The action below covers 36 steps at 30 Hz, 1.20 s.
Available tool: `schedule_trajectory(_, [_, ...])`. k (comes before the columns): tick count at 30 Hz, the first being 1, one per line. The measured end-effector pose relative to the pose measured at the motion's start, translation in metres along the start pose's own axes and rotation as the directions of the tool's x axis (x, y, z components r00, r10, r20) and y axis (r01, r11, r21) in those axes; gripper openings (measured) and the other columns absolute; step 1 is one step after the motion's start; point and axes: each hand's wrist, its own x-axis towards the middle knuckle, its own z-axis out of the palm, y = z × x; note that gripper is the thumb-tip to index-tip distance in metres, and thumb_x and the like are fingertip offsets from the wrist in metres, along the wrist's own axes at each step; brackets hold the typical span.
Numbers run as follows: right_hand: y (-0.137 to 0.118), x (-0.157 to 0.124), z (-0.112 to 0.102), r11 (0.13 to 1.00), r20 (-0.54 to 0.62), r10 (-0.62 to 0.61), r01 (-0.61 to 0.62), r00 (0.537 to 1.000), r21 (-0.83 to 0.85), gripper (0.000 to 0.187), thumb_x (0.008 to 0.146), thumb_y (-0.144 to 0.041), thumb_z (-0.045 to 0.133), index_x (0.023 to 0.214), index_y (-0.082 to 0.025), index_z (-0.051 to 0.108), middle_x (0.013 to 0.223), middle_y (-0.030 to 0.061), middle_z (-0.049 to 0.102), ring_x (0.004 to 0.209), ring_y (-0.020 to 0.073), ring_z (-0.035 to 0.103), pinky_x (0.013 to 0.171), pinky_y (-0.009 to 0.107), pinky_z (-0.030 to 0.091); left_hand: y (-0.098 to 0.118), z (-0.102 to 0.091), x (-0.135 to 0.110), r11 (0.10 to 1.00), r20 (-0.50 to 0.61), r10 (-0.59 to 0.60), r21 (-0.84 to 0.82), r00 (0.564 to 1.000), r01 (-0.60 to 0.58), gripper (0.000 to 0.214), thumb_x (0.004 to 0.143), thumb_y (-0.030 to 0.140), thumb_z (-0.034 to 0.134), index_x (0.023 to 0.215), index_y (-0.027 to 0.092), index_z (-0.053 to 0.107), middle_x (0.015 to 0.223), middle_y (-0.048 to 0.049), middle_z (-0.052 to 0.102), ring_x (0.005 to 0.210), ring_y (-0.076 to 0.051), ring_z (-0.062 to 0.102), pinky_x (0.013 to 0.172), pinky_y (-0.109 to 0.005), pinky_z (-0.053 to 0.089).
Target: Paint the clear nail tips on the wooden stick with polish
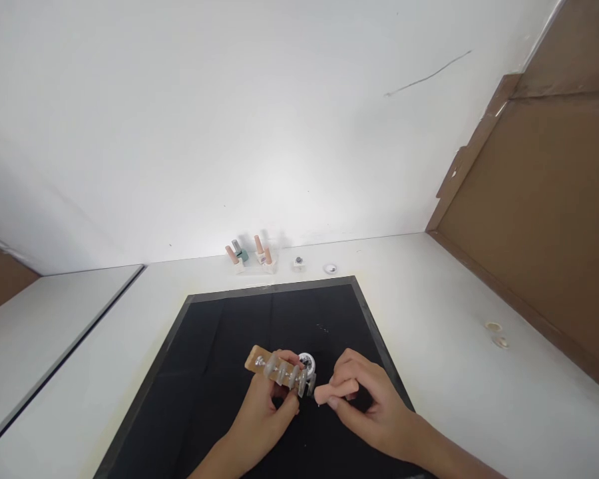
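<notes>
Left hand (264, 414), nearest, low centre: fingers curled under a wooden bar (252, 359), thumb at its near side, grip closed. Bar tilts down to the right, above the black mat (229, 399). Row of grey, glossy nail tips (282, 372) stands crosswise along it — silvery bits between them.

Right hand (372, 402), just right of it: thumb and fingers pinched on a peach cap (343, 390), held nearly level, one end just beside the rightmost nail tips. Can't tell if anything touches. Tiny pale bit shows under that end; too small to make out.

Just behind the bar's right end: round white-rimmed item (307, 360), dark and silvery inside, partly hidden.

Mat has a grey border (274, 289) and lies on the white table (429, 299). Right side of table: two small round pieces (496, 334), near each other.

Beyond the mat, left to right: cluster of polish bottles (267, 261) — three peach caps, one grey — then a small dark-topped bottle (298, 264), then a small white dish (330, 269) with something dark in it. White wall (299, 133) behind, brown panel (544, 199) at right.
</notes>
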Motion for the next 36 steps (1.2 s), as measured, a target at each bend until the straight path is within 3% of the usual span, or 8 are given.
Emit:
schedule_trajectory(18, [0.0052, -0.0032, 0.0011, 0.987, -0.049, 0.126, -0.131, 0.991, -0.098, 0.010, 0.085, -0.014, 0.052, 0.081, -0.018, 0.059, 0.074, 0.0026, 0.053, 0.059, 0.0125, 0.047, 0.052, 0.024, 0.039, -0.0046, -0.0002, -0.0019, 0.996, 0.026, 0.029, 0.082, 0.999, -0.031, 0.032, 0.077, 0.005, 0.044, 0.101, 0.025, 0.049, 0.097, -0.0012, 0.047, 0.073, -0.014, 0.050, 0.061, -0.026, 0.050])
schedule_trajectory(36, [0.0075, -0.0037, -0.0001, 0.989, -0.149, 0.089, -0.106, 0.985, -0.106, 0.009, 0.084, -0.012, 0.053, 0.081, -0.021, 0.053, 0.073, 0.0003, 0.051, 0.058, 0.0117, 0.045, 0.051, 0.023, 0.039, -0.0008, 0.0000, -0.0023, 0.994, -0.005, 0.042, 0.099, 0.999, -0.041, 0.029, 0.074, 0.007, 0.050, 0.098, 0.023, 0.053, 0.093, -0.0021, 0.051, 0.072, -0.015, 0.052, 0.059, -0.026, 0.051])
